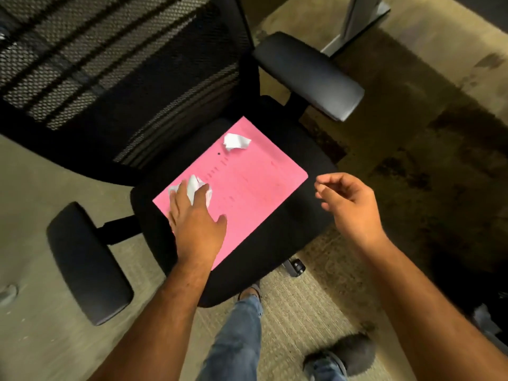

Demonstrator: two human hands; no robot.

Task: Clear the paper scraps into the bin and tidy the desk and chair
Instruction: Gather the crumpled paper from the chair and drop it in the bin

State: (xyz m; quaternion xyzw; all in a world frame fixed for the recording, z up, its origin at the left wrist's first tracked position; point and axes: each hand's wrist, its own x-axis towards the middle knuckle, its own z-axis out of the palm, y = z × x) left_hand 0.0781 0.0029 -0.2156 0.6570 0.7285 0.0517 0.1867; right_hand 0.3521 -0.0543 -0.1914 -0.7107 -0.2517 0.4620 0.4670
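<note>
A pink folder [247, 185] lies flat on the seat of a black office chair [275, 259]. Two crumpled white paper scraps rest on it. One scrap [236, 141] sits near the folder's far corner, untouched. The other scrap [193, 185] is at the folder's left edge, and my left hand [195, 221] lies over it with fingers spread, touching it but not closed around it. My right hand [349, 202] hovers to the right of the folder above the seat edge, fingers loosely curled, holding nothing.
The chair's mesh backrest [110, 64] fills the upper left. Armrests stand at the upper right [308, 75] and lower left [85, 262]. A grey desk leg [360, 20] rises at the top right. My legs and feet [338, 356] are on the carpet below.
</note>
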